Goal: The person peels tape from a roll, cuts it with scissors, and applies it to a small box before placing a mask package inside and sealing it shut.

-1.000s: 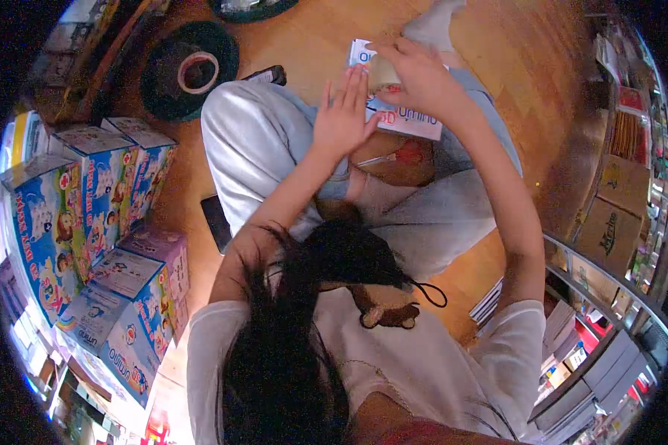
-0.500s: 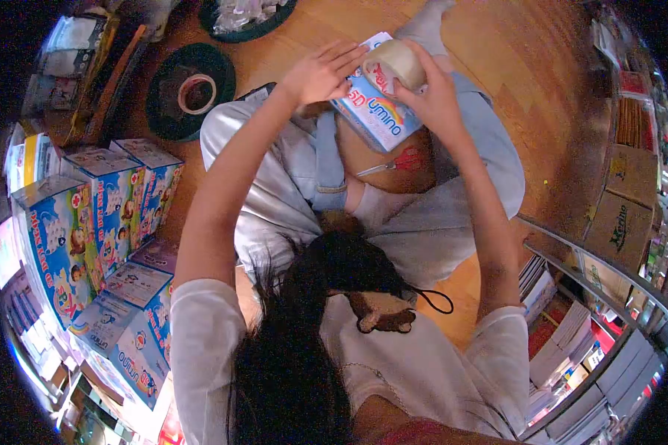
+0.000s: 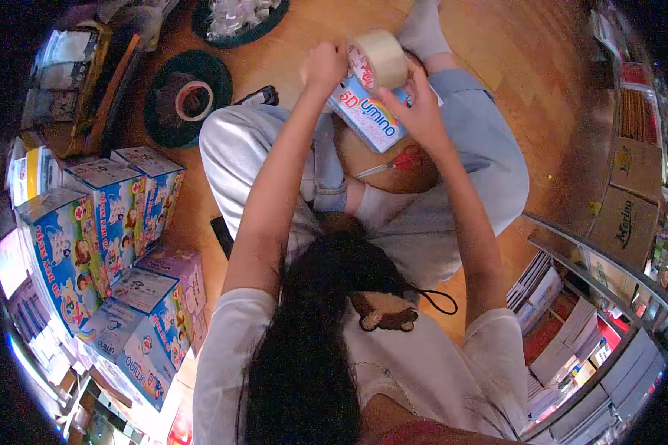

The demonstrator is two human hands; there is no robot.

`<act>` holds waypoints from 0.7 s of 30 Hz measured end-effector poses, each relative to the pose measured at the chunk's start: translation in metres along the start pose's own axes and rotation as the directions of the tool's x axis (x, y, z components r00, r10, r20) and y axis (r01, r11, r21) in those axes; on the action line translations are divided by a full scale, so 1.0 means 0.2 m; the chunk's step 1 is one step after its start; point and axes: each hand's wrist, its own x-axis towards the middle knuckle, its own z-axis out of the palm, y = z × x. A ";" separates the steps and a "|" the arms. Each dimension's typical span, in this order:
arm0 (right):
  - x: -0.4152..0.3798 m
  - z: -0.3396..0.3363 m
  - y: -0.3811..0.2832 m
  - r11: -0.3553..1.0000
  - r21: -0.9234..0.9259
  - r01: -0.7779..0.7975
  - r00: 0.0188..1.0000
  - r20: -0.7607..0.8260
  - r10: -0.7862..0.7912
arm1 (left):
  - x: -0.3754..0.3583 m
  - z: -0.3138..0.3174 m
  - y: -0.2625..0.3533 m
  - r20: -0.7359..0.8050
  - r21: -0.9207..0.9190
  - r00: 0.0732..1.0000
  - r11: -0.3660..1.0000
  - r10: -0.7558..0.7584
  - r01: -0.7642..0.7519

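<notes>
My right hand (image 3: 421, 111) grips a wide roll of clear packing tape (image 3: 387, 61), its thumb and fingers at the lower right side. The roll stands tilted over the upper part of a blue and white box (image 3: 369, 119) marked "5D umino". My left hand (image 3: 324, 68) is closed at the left of the roll, by the box's upper left corner; what its fingers hold, if anything, is hidden. Below the box, scissors (image 3: 402, 159) with red handles lie between my crossed legs.
Printed boxes (image 3: 119, 215) are stacked on the left. A dark green round container (image 3: 156, 111) bears another tape roll (image 3: 194, 101); a second container (image 3: 267, 26) holds clear plastic pieces. Cardboard boxes (image 3: 622, 222) and a metal-edged shelf (image 3: 571, 252) stand at right.
My left hand has gone from fingers outstretched on the box to closed beside the roll. The tape roll has moved slightly up and left, with my right hand lower against it.
</notes>
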 end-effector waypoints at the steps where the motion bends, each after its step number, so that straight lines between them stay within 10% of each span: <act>1: 0.00 0.01 0.02 0.996 0.078 -0.036 0.999 0.037 0.034 | -0.02 -0.02 0.00 -0.004 0.006 1.000 1.000 0.022 -0.022; 21: -0.02 -0.07 -0.20 0.931 -0.327 -0.165 0.986 -0.054 0.156 | -0.10 -0.02 0.08 -0.161 0.167 0.985 0.983 -0.054 0.081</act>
